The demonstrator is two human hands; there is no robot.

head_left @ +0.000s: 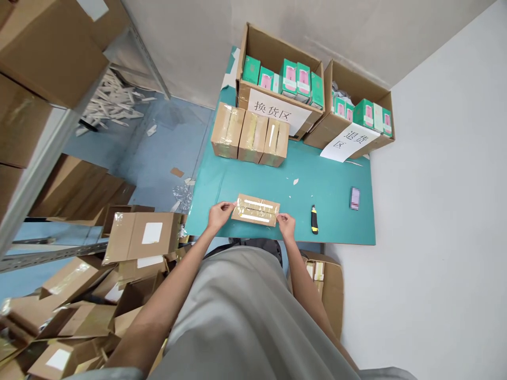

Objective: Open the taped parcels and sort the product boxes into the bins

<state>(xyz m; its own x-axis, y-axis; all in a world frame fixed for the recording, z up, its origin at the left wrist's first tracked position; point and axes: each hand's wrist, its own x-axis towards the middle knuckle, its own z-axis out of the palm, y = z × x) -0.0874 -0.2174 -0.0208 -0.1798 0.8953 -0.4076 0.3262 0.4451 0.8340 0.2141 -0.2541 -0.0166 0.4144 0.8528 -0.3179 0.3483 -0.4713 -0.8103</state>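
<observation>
A small taped cardboard box (256, 209) with two white strips along its top lies near the front edge of the green table (325, 184). At its left end, my left hand (220, 215) is closed, thumb and fingers pinching the corner. My right hand (287, 225) pinches the opposite end in the same way. To the right of that hand lies a black and yellow box cutter (314, 220). Three upright taped cardboard boxes (252, 136) stand side by side farther back on the table.
Two large open cartons (277, 42) with paper signs hold several green and pink product boxes (296, 79) at the back. A phone (354, 198) lies right. Opened cardboard boxes (144, 232) crowd the floor left, beside a metal shelf (43, 174). Another carton (332, 285) stands below the table.
</observation>
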